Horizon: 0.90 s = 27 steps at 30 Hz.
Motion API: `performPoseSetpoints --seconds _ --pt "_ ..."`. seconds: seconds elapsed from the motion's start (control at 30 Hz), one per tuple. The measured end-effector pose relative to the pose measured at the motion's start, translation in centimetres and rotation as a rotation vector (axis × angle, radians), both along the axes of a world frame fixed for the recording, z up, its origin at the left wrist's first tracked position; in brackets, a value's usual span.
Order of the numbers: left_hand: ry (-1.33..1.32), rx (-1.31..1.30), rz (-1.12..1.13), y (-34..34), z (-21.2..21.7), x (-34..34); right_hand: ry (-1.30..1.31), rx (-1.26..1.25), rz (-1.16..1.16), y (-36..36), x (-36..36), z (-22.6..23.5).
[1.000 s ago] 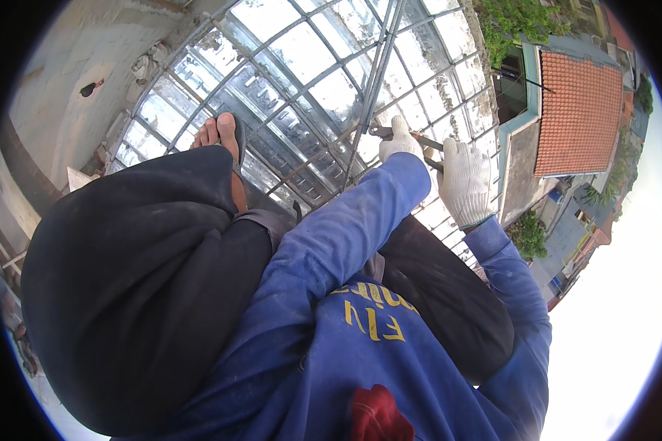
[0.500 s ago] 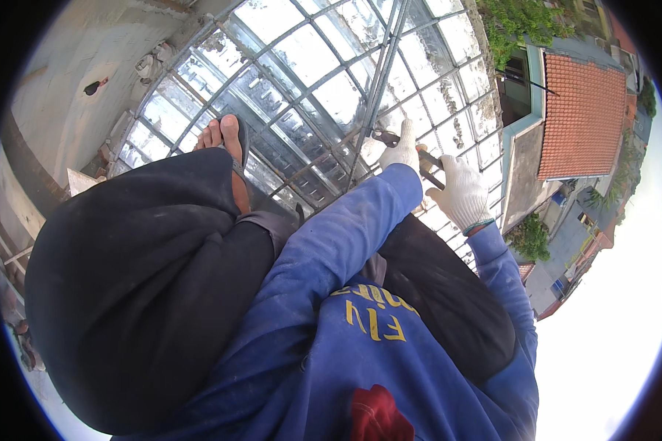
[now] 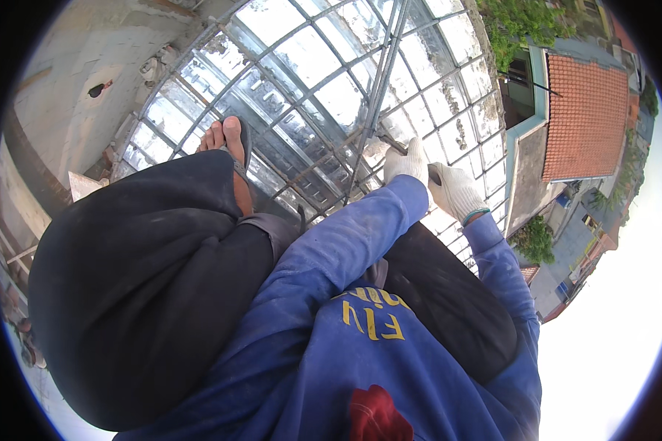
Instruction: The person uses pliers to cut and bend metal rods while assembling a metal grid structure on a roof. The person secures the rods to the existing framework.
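Note:
My left hand [image 3: 406, 163], in a white knit glove, is closed at the steel bar grid [image 3: 360, 92]. What its fingers hold, if anything, is hidden. Close on its right, my right hand [image 3: 457, 194], gloved the same way, is wrapped round the dark handle [image 3: 435, 175] of a metal hand tool that looks like pincers. More dark metal shows beside the left fingertips, mostly covered by the glove. The crossed bars lie over shiny metal sheeting [image 3: 254, 99], and a pair of long bars [image 3: 382, 70] runs across them toward my hands.
My sandalled foot [image 3: 232, 136] rests on the grid at left. A rough grey wall [image 3: 88, 51] rises at far left. Past the grid's right edge, houses, an orange tiled roof [image 3: 587, 117] and trees [image 3: 522, 22] stand lower down. A bent bar end [image 3: 301, 213] sticks up near my knee.
My left hand has drawn slightly nearer and curled its extended finger. My right hand has come left, closing round the tool handle, and the two hands are now almost together.

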<state>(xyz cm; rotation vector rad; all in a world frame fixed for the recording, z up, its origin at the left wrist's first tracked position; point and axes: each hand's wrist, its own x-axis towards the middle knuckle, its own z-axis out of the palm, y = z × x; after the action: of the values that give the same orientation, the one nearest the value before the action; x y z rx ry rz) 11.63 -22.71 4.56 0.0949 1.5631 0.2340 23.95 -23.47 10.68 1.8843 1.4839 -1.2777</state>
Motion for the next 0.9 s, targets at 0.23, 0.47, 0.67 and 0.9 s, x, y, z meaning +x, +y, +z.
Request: performPoseSetpoints --seconds 0.23,0.47,0.67,0.9 --pt "0.024 0.003 -0.303 -1.0 -0.1 -1.0 0.442 -0.241 -0.301 -3.5 1.9 -1.1" --pt "0.116 0.202 -0.564 -1.2 1.1 -3.1 0.567 -0.389 -1.01 -7.2 0.4 -2.6" --pt "0.253 0.594 -0.43 -3.0 2.1 -3.7 0.432 -0.091 -0.858 -6.8 -3.1 -2.4" --pt "0.1 0.51 -0.443 -3.4 1.4 -7.9 0.182 -0.002 -0.119 -4.1 0.1 2.5"
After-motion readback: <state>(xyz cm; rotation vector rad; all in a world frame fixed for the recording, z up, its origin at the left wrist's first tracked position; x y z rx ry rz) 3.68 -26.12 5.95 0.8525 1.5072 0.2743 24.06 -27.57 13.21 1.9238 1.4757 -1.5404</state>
